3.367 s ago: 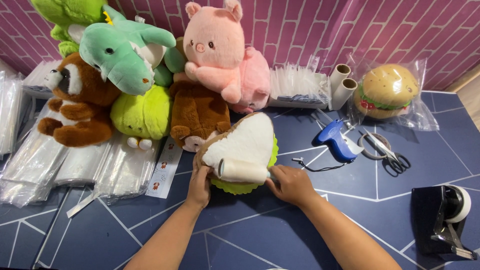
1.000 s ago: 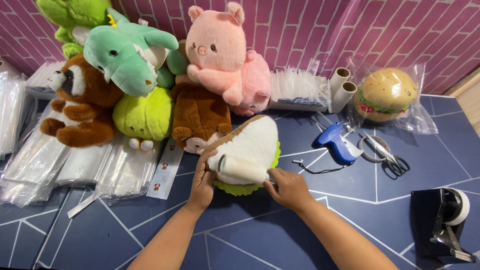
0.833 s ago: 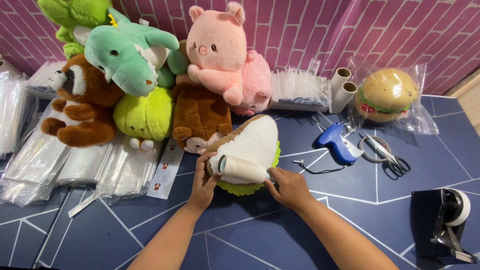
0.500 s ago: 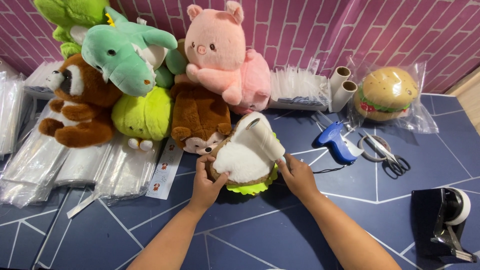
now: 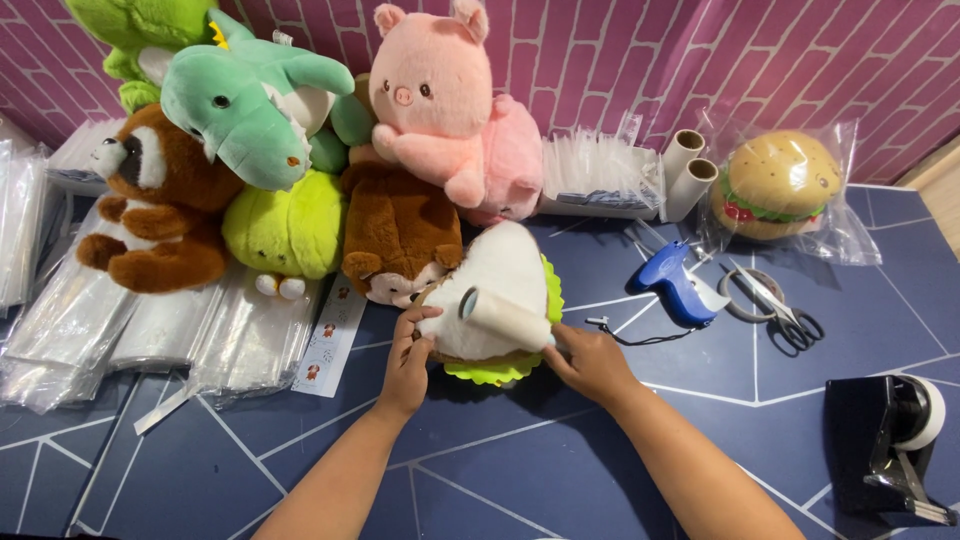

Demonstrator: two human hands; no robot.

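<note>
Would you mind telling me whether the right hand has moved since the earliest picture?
Yes: the right hand has shifted slightly right, toward the blue tagging gun.

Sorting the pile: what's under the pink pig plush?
The pink pig plush sits on a brown plush, beside a second pink plush. What lies beneath the brown one is covered.

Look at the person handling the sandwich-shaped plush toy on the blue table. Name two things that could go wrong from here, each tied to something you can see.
1. The left hand and right hand grip only the edges of the sandwich plush, so it might slip or tip over.
2. The scissors and blue tagging gun lie loose close beside the right hand; a sideways reach could knock them or snag the gun's cord.
</note>
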